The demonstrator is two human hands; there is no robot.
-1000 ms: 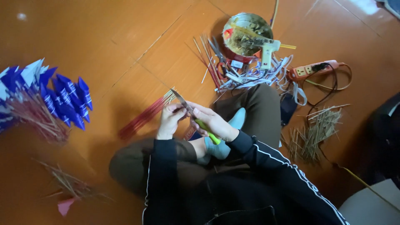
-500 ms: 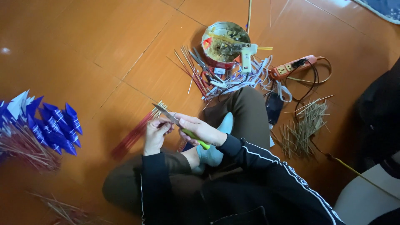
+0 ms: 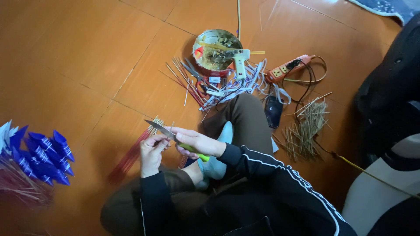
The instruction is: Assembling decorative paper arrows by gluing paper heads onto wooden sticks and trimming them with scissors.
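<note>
Over the smooth orange floor (image 3: 87,65), the right hand (image 3: 195,142) grips a green-handled steel knife (image 3: 168,133), the left hand (image 3: 152,153) pinches a thin stick (image 3: 169,129) against its blade, open floor lying leftward.

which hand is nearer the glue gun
Right. The right hand, holding the knife, sits below the glue gun; the left hand is further left and lower.

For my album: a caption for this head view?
Seated on the floor, right hand holds a knife against a thin stick pinched by the left hand.
</note>
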